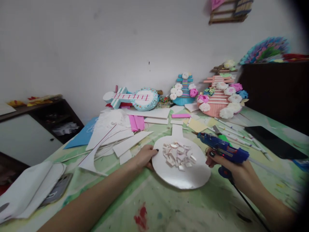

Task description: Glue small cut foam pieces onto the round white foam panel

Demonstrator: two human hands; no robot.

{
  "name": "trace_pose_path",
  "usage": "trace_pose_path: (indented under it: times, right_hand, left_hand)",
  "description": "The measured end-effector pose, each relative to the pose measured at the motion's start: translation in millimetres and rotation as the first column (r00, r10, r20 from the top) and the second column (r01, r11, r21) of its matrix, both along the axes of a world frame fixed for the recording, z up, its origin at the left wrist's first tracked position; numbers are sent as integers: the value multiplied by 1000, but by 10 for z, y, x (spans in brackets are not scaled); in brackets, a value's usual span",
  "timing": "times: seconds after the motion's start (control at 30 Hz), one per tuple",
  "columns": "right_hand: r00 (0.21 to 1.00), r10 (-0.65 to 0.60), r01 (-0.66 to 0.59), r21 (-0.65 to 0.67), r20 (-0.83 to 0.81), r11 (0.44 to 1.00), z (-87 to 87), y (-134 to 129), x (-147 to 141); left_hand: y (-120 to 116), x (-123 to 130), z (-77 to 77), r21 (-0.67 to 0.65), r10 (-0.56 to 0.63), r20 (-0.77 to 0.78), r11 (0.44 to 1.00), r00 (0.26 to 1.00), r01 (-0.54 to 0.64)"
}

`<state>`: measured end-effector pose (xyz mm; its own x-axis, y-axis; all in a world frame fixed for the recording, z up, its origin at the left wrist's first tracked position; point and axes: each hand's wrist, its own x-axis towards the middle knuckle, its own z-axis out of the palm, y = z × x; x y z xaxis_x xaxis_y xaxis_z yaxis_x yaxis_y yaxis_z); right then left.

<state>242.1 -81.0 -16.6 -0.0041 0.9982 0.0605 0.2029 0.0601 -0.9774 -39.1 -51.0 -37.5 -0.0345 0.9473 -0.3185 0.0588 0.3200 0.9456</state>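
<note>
A round white board (164,174) with a short neck at its far side lies in front of me. On its middle sits a heap of small folded whitish paper pieces (177,155). My left hand (147,155) grips the board's left edge, thumb on top and fingers underneath. In my right hand (231,164) is a blue glue gun (222,146), its nozzle pointing left above the table, right of the board's neck. A dark cord (248,201) runs from the gun toward the lower right.
White card sheets (108,129) and pink paper (136,123) lie at the left back. Markers (241,137) and a black phone (275,141) are on the right. A blue paper instrument (145,100) and flowered models (184,93) stand along the wall. A grey phone (58,190) lies front left.
</note>
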Motion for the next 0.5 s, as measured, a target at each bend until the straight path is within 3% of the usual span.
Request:
trace_pose_path:
  times: [0.07, 0.1, 0.17, 0.23, 0.27, 0.33, 0.4, 0.5]
  right_hand:
    - [999, 48, -48, -13, 17, 999, -3, -55, -32]
    - [997, 76, -75, -21, 34, 997, -6, -77, -48]
    - [990, 117, -113, -56, 73, 992, -19, -104, -74]
    - [988, 121, -111, -103, 98, 988, -40, -112, -86]
    - [989, 107, -95, -116, 102, 989, -50, -112, -88]
    - [991, 72, -59, -119, 109, 991, -66, -106, -84]
    - [990, 47, -32, -114, 131, 993, -67, -99, -75]
    - [988, 44, -30, -98, 145, 995, -42, -98, -64]
  left_hand:
    - [-141, -67, 33, -67, -167, -290, 986, 942, 154]
    - [-208, -88, 57, -17, -162, -467, 985, 869, 174]
    - [-323, -92, 113, 215, 14, -731, 954, 682, 211]
    - [-404, -50, 170, 383, 125, -800, 859, 588, 339]
    - [-425, -19, 194, 405, 90, -808, 802, 582, 439]
    - [-426, 43, 232, 370, -91, -826, 658, 557, 656]
    - [-375, 94, 254, 307, -230, -849, 516, 475, 799]
    - [-262, 138, 269, 233, -282, -884, 421, 371, 876]
